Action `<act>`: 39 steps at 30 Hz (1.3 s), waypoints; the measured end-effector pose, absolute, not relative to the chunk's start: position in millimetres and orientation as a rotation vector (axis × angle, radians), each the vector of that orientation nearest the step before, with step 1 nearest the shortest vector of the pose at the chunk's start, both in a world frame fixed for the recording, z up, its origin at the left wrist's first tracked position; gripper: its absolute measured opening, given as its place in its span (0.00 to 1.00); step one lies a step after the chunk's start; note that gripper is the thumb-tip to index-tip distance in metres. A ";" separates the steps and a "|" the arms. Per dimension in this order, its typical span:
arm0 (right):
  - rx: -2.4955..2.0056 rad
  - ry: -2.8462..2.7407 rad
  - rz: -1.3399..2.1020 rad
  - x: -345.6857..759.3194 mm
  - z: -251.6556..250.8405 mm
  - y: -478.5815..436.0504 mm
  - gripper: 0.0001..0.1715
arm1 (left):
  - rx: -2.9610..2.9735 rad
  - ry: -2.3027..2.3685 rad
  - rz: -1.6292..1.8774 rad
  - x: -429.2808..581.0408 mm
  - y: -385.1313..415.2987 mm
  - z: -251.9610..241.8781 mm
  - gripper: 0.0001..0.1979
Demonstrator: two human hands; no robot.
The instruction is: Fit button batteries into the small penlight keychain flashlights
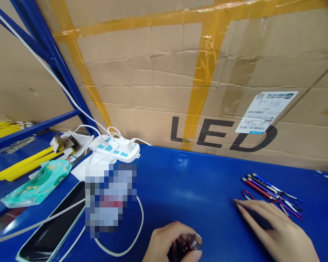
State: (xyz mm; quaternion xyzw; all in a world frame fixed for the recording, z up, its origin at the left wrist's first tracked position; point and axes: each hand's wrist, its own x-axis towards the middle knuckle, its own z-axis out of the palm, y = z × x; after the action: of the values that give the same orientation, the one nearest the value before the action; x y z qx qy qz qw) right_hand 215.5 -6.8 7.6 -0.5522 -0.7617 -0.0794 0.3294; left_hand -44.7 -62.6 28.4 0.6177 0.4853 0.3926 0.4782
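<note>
My left hand (171,242), at the bottom centre, has its fingers curled round a small dark red metal tube (192,243). The tube's silvery, ringed end points up and right; the rest is hidden in the palm. My right hand (281,229) is at the lower right, thumb and forefinger brought together at the tips. A dark spot shows at those tips, too small to name. Just beyond them lies a red carabiner clip (247,194). Beside the right hand, several slim metal pen-like tubes (270,191) in red, blue, silver and purple lie in a bunch.
A large taped cardboard box (142,72) marked LED stands behind the blue tabletop (186,174). To the left are a white power strip (129,154) with cables, a phone (54,225), a blurred-out item, a green tissue pack (41,182), yellow tubes (27,165) and a blue frame (51,54).
</note>
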 end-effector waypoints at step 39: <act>-1.197 -1.588 1.050 159.6 43.2 -43.4 0.08 | 2.182 1.129 0.613 -21.1 -50.8 55.8 0.07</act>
State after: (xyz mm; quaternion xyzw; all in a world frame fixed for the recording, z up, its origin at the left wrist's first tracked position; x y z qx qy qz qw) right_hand 159.6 -43.4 43.2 -0.4802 -0.6371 0.4211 0.4316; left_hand -21.1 -50.8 55.8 0.8220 0.4254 0.2308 0.3001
